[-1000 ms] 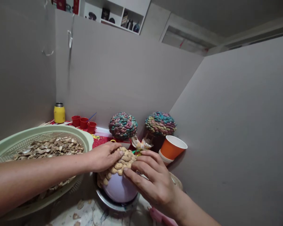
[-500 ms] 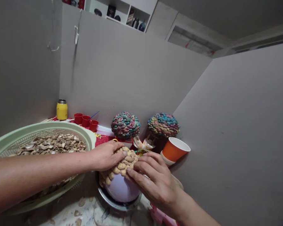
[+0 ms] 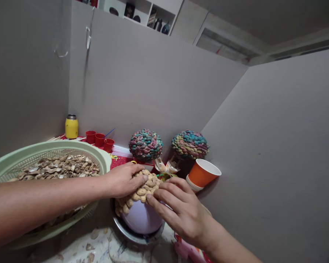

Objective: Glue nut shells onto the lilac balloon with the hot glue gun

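A smooth lilac ball, perhaps a balloon (image 3: 142, 218), sits in a round metal bowl (image 3: 131, 236). Tan peanut shells (image 3: 145, 190) cover its upper part in close rows. My left hand (image 3: 124, 179) lies over the left side of these shells, fingers stretched out and thumb resting on top. My right hand (image 3: 178, 206) is on the right side, its fingers bent and slightly apart. One fingertip touches the lower edge of the shell layer, where bare lilac begins. Anything under the right palm is hidden.
A green colander (image 3: 105, 157) of loose shells (image 3: 63, 168) stands left. Behind are a yellow jar (image 3: 71, 127), red cups (image 3: 99, 140), two multicoloured shell-covered balls (image 3: 146, 144) and stacked orange paper cups (image 3: 204, 174). A pink object (image 3: 188, 251) lies front right; shell bits litter the table.
My right fingertip has shifted very slightly left along the shell edge. My left hand stays in place on the shells, and the view has tilted a little.
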The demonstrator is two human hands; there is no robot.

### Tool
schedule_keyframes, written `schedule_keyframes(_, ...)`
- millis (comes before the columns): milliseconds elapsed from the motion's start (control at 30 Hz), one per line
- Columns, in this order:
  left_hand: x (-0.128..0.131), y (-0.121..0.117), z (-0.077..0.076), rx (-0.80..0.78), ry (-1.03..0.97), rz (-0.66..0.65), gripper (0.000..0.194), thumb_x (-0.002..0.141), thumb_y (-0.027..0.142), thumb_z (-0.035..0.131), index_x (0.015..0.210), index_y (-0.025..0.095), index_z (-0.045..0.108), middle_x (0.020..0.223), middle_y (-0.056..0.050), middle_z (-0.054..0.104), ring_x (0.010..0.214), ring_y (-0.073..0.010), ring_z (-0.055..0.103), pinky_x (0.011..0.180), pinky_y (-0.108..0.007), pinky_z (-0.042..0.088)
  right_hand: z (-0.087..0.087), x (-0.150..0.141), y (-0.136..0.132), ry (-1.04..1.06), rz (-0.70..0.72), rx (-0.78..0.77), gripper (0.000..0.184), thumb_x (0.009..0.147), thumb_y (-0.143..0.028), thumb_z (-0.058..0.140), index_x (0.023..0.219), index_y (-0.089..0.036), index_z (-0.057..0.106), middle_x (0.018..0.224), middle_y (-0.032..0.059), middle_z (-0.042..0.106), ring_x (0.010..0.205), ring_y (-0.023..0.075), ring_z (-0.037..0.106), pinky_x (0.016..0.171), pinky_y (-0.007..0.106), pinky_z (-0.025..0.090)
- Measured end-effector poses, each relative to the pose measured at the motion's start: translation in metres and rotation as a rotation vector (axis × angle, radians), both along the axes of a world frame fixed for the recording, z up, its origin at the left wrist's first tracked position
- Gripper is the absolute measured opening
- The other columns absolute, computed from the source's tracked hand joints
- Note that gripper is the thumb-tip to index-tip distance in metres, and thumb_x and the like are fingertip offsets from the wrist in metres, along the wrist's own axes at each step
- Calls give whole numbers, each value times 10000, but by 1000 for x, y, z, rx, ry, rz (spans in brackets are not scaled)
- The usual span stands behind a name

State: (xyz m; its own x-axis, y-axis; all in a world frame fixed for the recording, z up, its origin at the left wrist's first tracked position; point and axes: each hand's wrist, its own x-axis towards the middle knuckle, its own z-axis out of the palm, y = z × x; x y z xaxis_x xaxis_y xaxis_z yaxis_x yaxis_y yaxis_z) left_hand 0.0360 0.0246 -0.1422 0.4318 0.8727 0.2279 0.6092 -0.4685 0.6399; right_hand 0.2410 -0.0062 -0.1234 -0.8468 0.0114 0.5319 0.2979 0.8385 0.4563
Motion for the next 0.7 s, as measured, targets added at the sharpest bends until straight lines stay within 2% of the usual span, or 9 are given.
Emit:
schedule_keyframes(233, -1, -1, 0, -8, 1, 11, 461, 902, 440, 431, 1252, 208, 622, 1210, -114, 679, 1096, -287, 619, 958, -403, 457, -12, 2, 3, 85, 6, -17, 274, 992, -109, 403, 977, -145, 674, 799, 42, 737, 788, 166, 642, 833, 372, 443)
schedule_keyframes(433, -1, -1, 0, -19, 9, 13, 500, 906, 462, 420, 1279, 179, 595, 1255, -124, 658, 1140, -294, 598, 997, -415, 431, -21, 3, 4, 151, -22, -97, 194, 947, -91, 479, 989, -146, 660, 805, 48, 714, 772, 183, 626, 811, 399, 430)
schedule_keyframes(567, -1, -3, 2, -40, 2, 2, 551, 916, 501, 376, 1306, 165, 573, 1345, -138, 607, 1225, -304, 549, 1053, -429, 385, -22, 3, 2, 193, -20, -155, 163, 927, -85, 517, 1008, -145, 646, 789, 52, 700, 733, 183, 611, 760, 390, 438)
schedule_keyframes(700, 0, -8, 9, -104, -14, 6, 601, 903, 482, 386, 1374, 129, 505, 1433, -139, 529, 1305, -294, 486, 1099, -410, 343, -25, 10, 3, 267, 25, -207, 220, 884, -56, 572, 1082, -136, 625, 849, 77, 695, 798, 203, 607, 767, 395, 459)
